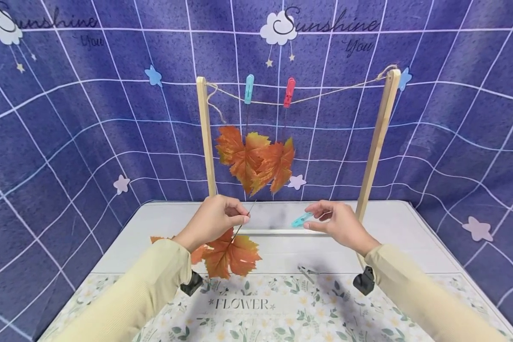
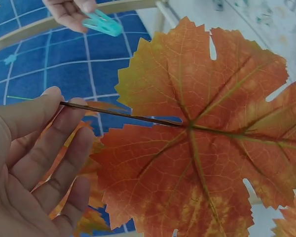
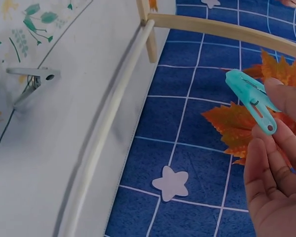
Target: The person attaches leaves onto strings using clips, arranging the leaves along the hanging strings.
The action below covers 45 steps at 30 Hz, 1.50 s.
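Note:
My left hand (image 1: 222, 218) pinches the thin dark stem of an orange artificial maple leaf (image 2: 202, 128) between thumb and forefinger. The leaf dangles below the fingers in the head view. My right hand (image 1: 339, 223) holds a turquoise clothespin (image 3: 252, 101) between thumb and fingertips, to the right of the leaf. Above both hands a twine line (image 1: 325, 96) sags between two wooden posts. Two orange leaves (image 1: 243, 156) hang from it by their stems, one under a blue clothespin (image 1: 249, 89), the other under a red clothespin (image 1: 289, 92).
Wooden posts (image 1: 376, 147) rise on both sides, joined low down by a pale crossbar (image 3: 106, 123). A grey clothespin (image 3: 34, 81) lies on the table (image 1: 128, 247). Another orange leaf (image 1: 197, 254) lies partly behind the left forearm. A blue grid-patterned cloth (image 1: 90, 142) encloses the back and sides.

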Motion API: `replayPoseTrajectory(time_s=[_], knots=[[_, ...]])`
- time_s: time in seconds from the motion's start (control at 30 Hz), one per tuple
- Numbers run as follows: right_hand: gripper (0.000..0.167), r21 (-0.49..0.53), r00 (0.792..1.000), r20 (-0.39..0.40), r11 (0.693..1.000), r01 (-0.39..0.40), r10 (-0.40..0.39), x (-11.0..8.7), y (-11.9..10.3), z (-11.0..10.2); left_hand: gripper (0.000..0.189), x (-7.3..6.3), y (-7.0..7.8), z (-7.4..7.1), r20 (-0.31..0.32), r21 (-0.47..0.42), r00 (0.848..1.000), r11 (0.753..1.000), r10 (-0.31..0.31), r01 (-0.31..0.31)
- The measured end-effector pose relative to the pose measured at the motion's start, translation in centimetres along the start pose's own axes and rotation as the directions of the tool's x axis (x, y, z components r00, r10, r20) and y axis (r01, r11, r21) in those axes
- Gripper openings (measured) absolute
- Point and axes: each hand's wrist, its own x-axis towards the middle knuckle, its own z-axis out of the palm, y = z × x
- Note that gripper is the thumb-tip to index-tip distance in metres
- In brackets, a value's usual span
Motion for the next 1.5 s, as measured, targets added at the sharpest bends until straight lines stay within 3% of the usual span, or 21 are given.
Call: replayPoseTrajectory(time_s=[0.33,0.53,0.7,0.9,1.23,1.5], knots=[[0.029,-0.007,1.000,0.004,1.000,0.005,-0.005,0.2,-0.7,-0.9,0.005,1.6,2.8,0.0,-0.027,-0.024,1.000,1.000,0.005,-0.006],[0.039,-0.023,0.998,-0.059,1.000,-0.009,0.008,0.6,-1.4,-2.1,0.006,2.7,4.5,0.7,-0.056,-0.067,0.998,0.998,-0.007,0.003],[0.036,-0.031,0.992,-0.119,0.999,-0.037,0.033,1.0,-1.9,-3.5,0.007,3.8,5.8,1.9,-0.061,-0.110,0.998,0.994,0.012,-0.019],[0.035,-0.086,0.985,-0.173,0.996,-0.008,-0.007,1.5,-2.7,-5.4,0.006,5.1,7.1,3.1,-0.105,-0.121,0.994,0.991,0.039,-0.052],[0.029,-0.148,0.971,-0.230,0.988,0.036,-0.070,2.3,-4.2,-8.8,0.010,7.7,9.5,4.7,-0.127,-0.169,0.992,0.984,0.025,-0.046],[0.025,-0.185,0.950,-0.293,0.981,0.058,-0.111,3.7,-5.7,-11.4,0.010,9.3,10.4,5.8,-0.162,-0.218,0.986,0.974,0.031,-0.067]])
